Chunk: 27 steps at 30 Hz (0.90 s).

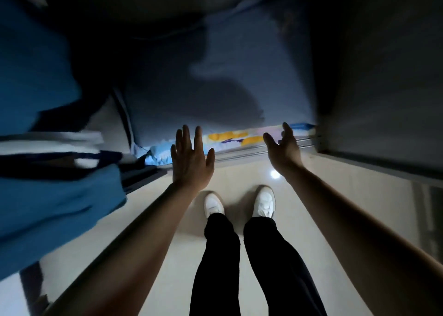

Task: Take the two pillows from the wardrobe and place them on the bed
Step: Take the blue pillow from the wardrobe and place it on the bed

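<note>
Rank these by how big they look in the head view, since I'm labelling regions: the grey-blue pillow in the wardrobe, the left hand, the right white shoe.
1. grey-blue pillow, by far the largest.
2. left hand.
3. right white shoe, only slightly smaller; it lies farther from the camera, so this says little about true size.

No legible text anywhere.
Neither the patterned fabric (242, 137) at twelve o'clock nor the white shoes (239, 204) at six o'clock carry any readable word, brand or number.

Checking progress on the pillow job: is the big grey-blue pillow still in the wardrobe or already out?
Still in. The big grey-blue pillow stands behind the wardrobe's metal floor track; both hands are open, holding nothing.
</note>
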### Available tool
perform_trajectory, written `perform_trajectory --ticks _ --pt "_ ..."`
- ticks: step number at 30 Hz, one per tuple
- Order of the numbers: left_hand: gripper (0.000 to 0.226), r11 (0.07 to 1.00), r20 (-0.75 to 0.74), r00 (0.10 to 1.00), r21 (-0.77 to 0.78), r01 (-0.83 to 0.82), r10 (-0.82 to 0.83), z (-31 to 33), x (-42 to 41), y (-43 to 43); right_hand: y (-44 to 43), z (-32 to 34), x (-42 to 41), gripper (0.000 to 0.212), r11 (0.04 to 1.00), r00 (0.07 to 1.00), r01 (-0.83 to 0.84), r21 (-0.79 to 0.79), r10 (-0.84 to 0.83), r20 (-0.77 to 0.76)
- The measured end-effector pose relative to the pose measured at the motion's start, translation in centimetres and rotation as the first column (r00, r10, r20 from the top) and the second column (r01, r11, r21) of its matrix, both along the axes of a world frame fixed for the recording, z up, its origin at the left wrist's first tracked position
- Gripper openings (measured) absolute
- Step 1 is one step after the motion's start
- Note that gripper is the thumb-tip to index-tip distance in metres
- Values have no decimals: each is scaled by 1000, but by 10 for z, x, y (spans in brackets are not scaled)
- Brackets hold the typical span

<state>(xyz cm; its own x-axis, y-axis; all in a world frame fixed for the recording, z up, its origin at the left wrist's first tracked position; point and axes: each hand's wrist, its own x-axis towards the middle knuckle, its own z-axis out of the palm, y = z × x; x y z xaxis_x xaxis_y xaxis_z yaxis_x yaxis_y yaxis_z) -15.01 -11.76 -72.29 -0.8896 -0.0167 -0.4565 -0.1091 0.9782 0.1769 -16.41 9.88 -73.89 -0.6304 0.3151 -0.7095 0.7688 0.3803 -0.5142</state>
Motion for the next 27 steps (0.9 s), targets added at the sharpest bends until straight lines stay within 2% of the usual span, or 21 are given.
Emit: perform_trajectory --ticks 2,6,8,9,10,11,12,13,14,16,18,20,24,27 --pt "77 996 6 997 -54 72 -72 -52 -5 -6 -13 -52 2 76 998 999 36 -46 -34 41" --pt "102 958 -72 967 -169 232 -246 -133 -35 -16 -35 -134 -6 88 968 974 201 -147 -182 134" --pt "111 940 -74 952 -197 279 -298 -167 -53 -21 -46 -162 -10 100 957 964 264 -117 -260 52" --pt "115 933 -66 948 -206 294 -313 -182 -59 -22 -50 -170 -11 106 971 970 237 -27 -238 -54" --pt "118 928 -55 945 -215 303 -322 -196 -64 -23 -52 -177 -12 110 980 974 167 112 -146 -172" --pt "121 925 -45 944 -220 309 -326 -209 -68 -23 -53 -185 -13 111 957 961 66 282 15 -275" --pt "122 924 -45 944 -224 308 -326 -220 -70 -23 -51 -193 -15 110 894 918 -50 446 217 -333" --pt "122 924 -48 945 -229 305 -323 -230 -73 -23 -48 -203 -19 109 801 845 -170 575 418 -332" --pt "121 921 -54 944 -243 304 -326 -239 -75 -23 -45 -213 -24 110 688 767 -291 664 583 -268" --pt "105 911 -84 938 -279 303 -337 -252 -76 -23 -38 -233 -37 114 480 658 -466 743 750 -72" --pt "78 913 -118 933 -281 297 -340 -260 -78 -23 -34 -244 -45 98 374 608 -495 785 794 5" --pt "61 926 -100 944 -252 283 -316 -262 -80 -20 -33 -246 -49 73 377 615 -453 808 788 -23" --pt "56 932 -4 958 -231 278 -287 -235 -84 -16 -35 -220 -51 67 423 649 -510 749 760 13" --pt "59 927 14 948 -209 313 -317 -186 -91 -19 -35 -176 -59 69 450 643 -554 701 765 17"
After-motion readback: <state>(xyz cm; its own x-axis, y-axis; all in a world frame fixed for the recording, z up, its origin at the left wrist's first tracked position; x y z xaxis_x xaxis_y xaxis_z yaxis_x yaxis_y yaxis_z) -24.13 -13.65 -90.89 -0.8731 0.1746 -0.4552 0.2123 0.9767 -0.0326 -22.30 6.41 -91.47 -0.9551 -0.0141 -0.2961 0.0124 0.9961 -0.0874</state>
